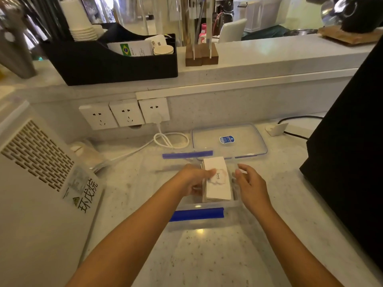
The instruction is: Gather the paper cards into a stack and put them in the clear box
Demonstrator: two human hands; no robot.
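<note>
A stack of white paper cards (217,183), the top one printed with "love", lies inside the clear box (199,216), which has blue clasps on its near and far sides. My left hand (194,179) grips the stack's left edge, thumb on the top card. My right hand (250,185) hovers just right of the stack over the box's right wall, fingers apart and holding nothing. The box's clear lid (230,141) with a blue sticker lies on the counter behind the box.
A white appliance (37,179) with vent holes stands at the left. A black machine (352,154) fills the right. Wall sockets (124,114) and a looped white cable (170,139) sit behind the box. A black organiser (112,61) rests on the raised ledge.
</note>
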